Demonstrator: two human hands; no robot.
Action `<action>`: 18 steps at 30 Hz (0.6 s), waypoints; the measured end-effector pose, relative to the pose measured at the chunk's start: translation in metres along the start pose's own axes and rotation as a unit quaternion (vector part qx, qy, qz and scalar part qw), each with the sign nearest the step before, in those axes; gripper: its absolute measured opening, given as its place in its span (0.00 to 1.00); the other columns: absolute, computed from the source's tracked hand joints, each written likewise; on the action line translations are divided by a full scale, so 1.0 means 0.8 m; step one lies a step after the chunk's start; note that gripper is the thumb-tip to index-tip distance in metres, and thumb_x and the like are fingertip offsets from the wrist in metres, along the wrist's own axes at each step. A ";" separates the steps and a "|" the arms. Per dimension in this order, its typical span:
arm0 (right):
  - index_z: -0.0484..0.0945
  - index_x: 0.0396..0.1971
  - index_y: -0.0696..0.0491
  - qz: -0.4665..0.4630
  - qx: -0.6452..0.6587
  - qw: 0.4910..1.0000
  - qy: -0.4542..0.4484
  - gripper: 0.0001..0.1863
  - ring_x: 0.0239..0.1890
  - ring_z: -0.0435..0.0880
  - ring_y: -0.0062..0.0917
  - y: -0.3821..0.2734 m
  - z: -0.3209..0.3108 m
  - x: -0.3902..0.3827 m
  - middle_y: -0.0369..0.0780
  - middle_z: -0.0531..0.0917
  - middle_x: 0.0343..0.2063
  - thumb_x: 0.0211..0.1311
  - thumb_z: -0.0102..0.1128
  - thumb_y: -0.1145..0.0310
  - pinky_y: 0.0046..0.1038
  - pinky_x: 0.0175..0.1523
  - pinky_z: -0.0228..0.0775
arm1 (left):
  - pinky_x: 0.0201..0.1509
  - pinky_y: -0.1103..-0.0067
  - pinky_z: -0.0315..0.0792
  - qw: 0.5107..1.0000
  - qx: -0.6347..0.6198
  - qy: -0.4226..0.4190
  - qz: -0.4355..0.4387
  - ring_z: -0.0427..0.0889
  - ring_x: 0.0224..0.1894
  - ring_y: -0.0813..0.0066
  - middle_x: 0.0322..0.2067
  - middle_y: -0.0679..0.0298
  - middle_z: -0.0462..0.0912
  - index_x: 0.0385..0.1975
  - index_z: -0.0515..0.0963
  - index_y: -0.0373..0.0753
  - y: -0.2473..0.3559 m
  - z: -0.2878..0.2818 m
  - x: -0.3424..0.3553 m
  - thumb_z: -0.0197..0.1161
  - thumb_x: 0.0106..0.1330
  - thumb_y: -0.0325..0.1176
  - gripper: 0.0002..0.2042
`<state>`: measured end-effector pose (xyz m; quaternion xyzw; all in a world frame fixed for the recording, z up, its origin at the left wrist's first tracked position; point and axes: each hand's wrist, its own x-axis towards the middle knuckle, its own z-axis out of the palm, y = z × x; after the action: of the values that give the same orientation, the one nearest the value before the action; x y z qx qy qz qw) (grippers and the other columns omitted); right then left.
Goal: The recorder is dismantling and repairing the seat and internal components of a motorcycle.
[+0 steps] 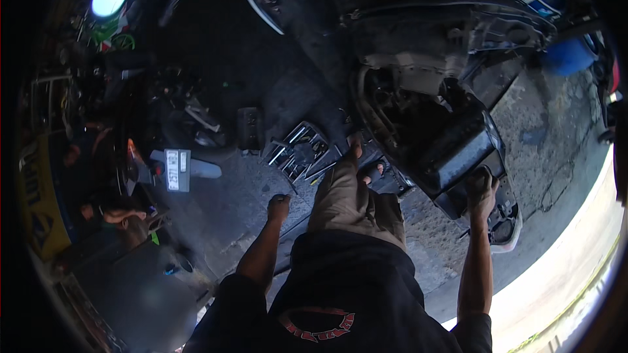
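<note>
The right hand (483,193) was closed over the near edge of a glossy black box (458,151), which lay ahead and leftward of it. The left hand (279,206) was curled, its contents undeterminable; a metal rack (299,150) lay ahead of it, slightly rightward.

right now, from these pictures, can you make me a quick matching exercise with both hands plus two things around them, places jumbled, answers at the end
Things:
1. right hand
2. left hand
3. blue container
4. yellow banner

Places:
a. near the picture's left edge
b. on the glossy black part
c. just left of the tan trousers
d. toward the picture's upper right

Pairs: 1-b, 2-c, 3-d, 4-a
</note>
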<state>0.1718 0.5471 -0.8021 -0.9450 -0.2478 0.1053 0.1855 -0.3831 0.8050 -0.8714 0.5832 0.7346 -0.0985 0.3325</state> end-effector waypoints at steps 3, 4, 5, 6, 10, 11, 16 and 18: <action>0.68 0.64 0.46 -0.110 0.027 0.993 -0.021 0.31 0.48 0.79 0.57 0.017 -0.009 -0.002 0.54 0.71 0.53 0.63 0.64 0.55 0.50 0.47 0.75 | 0.52 0.61 0.75 0.998 -0.025 0.015 -0.047 0.83 0.48 0.46 0.41 0.47 0.85 0.36 0.84 0.35 -0.053 0.030 -0.033 0.61 0.64 0.50 0.20; 0.67 0.65 0.47 -0.132 0.010 0.991 -0.036 0.32 0.49 0.78 0.58 0.030 -0.008 0.003 0.54 0.70 0.54 0.63 0.64 0.55 0.50 0.48 0.74 | 0.52 0.61 0.75 0.997 -0.035 0.017 -0.059 0.83 0.48 0.46 0.41 0.47 0.85 0.36 0.84 0.35 -0.061 0.036 -0.043 0.61 0.64 0.50 0.20; 0.67 0.65 0.48 -0.152 -0.007 0.987 -0.052 0.32 0.51 0.76 0.58 0.029 -0.008 0.006 0.54 0.70 0.55 0.64 0.64 0.55 0.50 0.49 0.74 | 0.52 0.61 0.75 0.997 -0.032 0.014 -0.062 0.83 0.48 0.46 0.41 0.47 0.85 0.36 0.84 0.35 -0.073 0.041 -0.057 0.62 0.64 0.50 0.21; 0.67 0.65 0.48 -0.162 -0.011 0.985 -0.060 0.32 0.51 0.76 0.58 0.027 -0.007 0.009 0.54 0.70 0.55 0.64 0.64 0.55 0.50 0.49 0.74 | 0.52 0.61 0.75 0.998 -0.030 0.009 -0.063 0.83 0.48 0.46 0.41 0.47 0.85 0.37 0.84 0.35 -0.083 0.047 -0.070 0.63 0.63 0.51 0.21; 0.67 0.65 0.48 -0.065 -0.032 0.994 -0.077 0.30 0.55 0.74 0.57 0.019 -0.004 0.011 0.55 0.70 0.56 0.65 0.62 0.55 0.50 0.52 0.73 | 0.51 0.63 0.76 0.985 -0.119 0.023 -0.123 0.85 0.46 0.52 0.39 0.51 0.87 0.39 0.83 0.36 -0.121 0.077 -0.110 0.63 0.64 0.50 0.21; 0.67 0.65 0.48 -0.055 -0.057 0.995 -0.062 0.30 0.55 0.73 0.57 0.019 -0.004 0.011 0.55 0.70 0.55 0.65 0.62 0.55 0.51 0.53 0.72 | 0.51 0.63 0.76 0.983 -0.126 0.024 -0.128 0.85 0.46 0.52 0.39 0.51 0.87 0.39 0.83 0.36 -0.128 0.082 -0.121 0.63 0.64 0.50 0.21; 0.69 0.65 0.46 -0.075 -0.033 0.996 -0.015 0.30 0.54 0.73 0.57 0.017 0.005 0.006 0.59 0.71 0.50 0.65 0.62 0.52 0.52 0.56 0.68 | 0.49 0.68 0.78 0.978 -0.155 0.026 -0.134 0.87 0.44 0.58 0.39 0.51 0.88 0.41 0.83 0.34 -0.182 0.100 -0.157 0.65 0.63 0.49 0.21; 0.70 0.64 0.48 -0.061 -0.047 0.997 -0.005 0.31 0.51 0.75 0.56 0.026 0.004 0.004 0.57 0.71 0.48 0.65 0.62 0.51 0.53 0.55 0.68 | 0.49 0.68 0.78 0.973 -0.166 0.008 -0.157 0.87 0.44 0.58 0.39 0.51 0.88 0.41 0.83 0.34 -0.189 0.104 -0.159 0.65 0.63 0.49 0.21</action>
<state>0.1828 0.5331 -0.8138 -0.9352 -0.3105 0.0872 0.1460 -0.4791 0.6145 -0.8950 0.3978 0.8257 -0.0218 0.3994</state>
